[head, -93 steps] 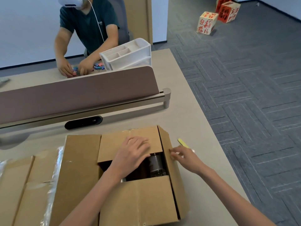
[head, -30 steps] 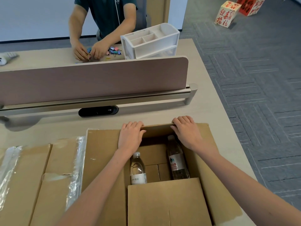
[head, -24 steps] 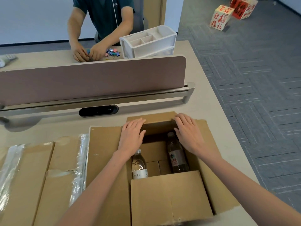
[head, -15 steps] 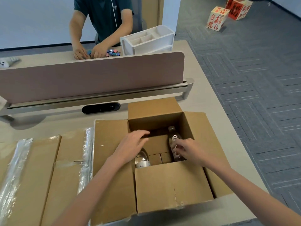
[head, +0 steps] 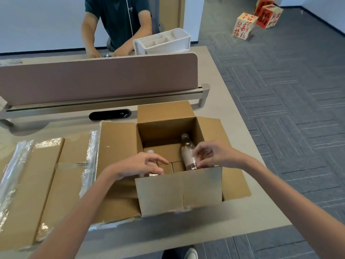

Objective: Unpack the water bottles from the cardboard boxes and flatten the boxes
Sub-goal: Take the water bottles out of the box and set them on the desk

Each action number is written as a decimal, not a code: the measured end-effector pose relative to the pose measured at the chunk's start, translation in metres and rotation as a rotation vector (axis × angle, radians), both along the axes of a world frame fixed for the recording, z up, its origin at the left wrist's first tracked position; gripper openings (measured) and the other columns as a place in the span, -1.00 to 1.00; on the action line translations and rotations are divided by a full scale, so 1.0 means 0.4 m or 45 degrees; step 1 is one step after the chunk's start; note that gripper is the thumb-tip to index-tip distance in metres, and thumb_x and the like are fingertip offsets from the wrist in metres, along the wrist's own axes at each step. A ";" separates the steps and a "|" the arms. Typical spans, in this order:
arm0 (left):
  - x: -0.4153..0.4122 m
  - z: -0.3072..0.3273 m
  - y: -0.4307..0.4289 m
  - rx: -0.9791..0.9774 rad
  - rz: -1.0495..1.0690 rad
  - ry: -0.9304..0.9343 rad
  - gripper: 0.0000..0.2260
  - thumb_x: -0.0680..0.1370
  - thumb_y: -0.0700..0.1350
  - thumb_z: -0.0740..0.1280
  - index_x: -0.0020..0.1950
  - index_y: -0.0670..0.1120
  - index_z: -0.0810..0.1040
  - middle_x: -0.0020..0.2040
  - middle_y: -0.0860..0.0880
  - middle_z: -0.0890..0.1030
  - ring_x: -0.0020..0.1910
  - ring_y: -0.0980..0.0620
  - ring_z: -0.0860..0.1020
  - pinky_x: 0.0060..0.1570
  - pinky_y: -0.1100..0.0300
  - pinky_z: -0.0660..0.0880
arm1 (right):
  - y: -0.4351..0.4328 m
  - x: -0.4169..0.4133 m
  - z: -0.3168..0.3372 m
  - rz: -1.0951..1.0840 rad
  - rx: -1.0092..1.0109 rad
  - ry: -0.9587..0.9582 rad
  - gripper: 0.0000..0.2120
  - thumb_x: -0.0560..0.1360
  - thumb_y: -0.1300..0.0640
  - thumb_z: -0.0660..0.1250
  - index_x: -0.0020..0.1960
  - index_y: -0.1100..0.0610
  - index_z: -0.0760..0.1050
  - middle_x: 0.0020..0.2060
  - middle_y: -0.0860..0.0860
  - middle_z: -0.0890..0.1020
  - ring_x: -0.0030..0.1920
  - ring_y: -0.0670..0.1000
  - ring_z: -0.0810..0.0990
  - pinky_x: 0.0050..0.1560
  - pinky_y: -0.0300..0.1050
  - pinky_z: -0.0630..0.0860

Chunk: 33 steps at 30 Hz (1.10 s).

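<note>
— In the open cardboard box (head: pixel 164 128) on the desk (head: pixel 220 75), where do the bottles stand against the hands?

— Two are in there. The right bottle (head: pixel 187 150) is by the box's right wall with its cap pointing up and away. The right hand (head: pixel 216 156) comes at its lower half from the right. The left bottle (head: pixel 150 151) is near the left wall, and the left hand (head: pixel 141 163) lies in front of it. Only its cap above the knuckles and a bit of its body below the fingers show.

— How does the right hand hold?

— Fingers curled over the label, thumb underneath on the near side. It pinches the right bottle between them. The picture is smeared there, but both seem to meet the plastic.

— And the left?

— Half curled. Thumb and forefinger stretch towards the middle of the box, the other fingers bend down at the left bottle. Whether they close round it I cannot tell, since the hand hides the contact.

— The box itself?

— Near the desk's right edge, all four flaps open. The near flap (head: pixel 179 191) stands up and hides the bottles' bases.

— What is beside it?

— Flattened cardboard (head: pixel 46 174) with shiny tape lies just left, meeting the left flap (head: pixel 117 156). Beyond is a divider panel (head: pixel 93 79). Behind that a person (head: pixel 119 19) in a dark shirt has both hands down by a white organiser (head: pixel 162 42). Printed cubes (head: pixel 244 25) sit on the grey carpet (head: pixel 280 109), well apart.
</note>
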<state>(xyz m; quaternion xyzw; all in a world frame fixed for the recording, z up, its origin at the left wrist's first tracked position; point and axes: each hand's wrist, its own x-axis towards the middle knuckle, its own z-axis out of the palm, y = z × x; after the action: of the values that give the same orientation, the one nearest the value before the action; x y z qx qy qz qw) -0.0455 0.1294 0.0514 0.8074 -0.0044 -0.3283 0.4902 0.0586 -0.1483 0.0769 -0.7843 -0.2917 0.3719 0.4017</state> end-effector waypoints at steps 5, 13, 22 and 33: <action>-0.040 0.012 -0.024 -0.003 -0.108 0.172 -0.67 0.59 -0.22 0.33 0.34 0.02 0.48 0.27 0.01 0.54 0.20 0.15 0.56 0.09 0.27 0.53 | -0.029 -0.042 0.018 0.137 -0.089 0.071 -0.71 0.46 0.33 0.45 0.17 0.25 0.54 -0.08 0.09 0.66 -0.02 0.00 0.66 0.05 -0.18 0.58; -0.138 -0.057 -0.090 0.156 -0.194 0.193 -0.58 0.57 -0.08 0.38 0.41 -0.08 0.42 0.27 -0.01 0.51 0.19 0.19 0.49 0.16 0.36 0.46 | -0.059 -0.110 -0.020 0.312 -0.332 0.107 -0.49 0.36 0.10 0.57 0.25 0.11 0.51 0.15 0.01 0.60 0.15 -0.06 0.55 0.03 -0.39 0.48; -0.221 -0.111 -0.152 0.447 -0.189 0.068 -0.48 0.54 0.16 0.36 0.46 0.02 0.40 0.36 0.01 0.50 0.32 0.06 0.46 0.32 0.14 0.40 | -0.062 -0.212 -0.101 0.532 -0.673 -0.200 -0.42 0.40 -0.12 0.50 0.33 0.06 0.42 0.22 -0.04 0.53 0.18 -0.01 0.49 0.16 -0.08 0.46; -0.274 -0.167 -0.206 0.992 -0.313 -0.740 -0.65 0.65 0.20 0.07 0.16 0.02 0.52 -0.03 0.07 0.62 -0.07 0.08 0.58 -0.17 0.20 0.48 | -0.039 -0.276 -0.157 0.610 -0.833 -0.657 -0.50 0.61 -0.27 0.03 0.11 0.12 0.47 0.03 0.13 0.60 0.04 0.17 0.57 -0.13 -0.03 0.35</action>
<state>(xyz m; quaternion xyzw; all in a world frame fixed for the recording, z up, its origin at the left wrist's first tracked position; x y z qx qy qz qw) -0.1550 0.0472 -0.0155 0.9821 -0.1129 -0.1224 0.0884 -0.0516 -0.1637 0.0140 -0.8470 -0.4220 0.3196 -0.0484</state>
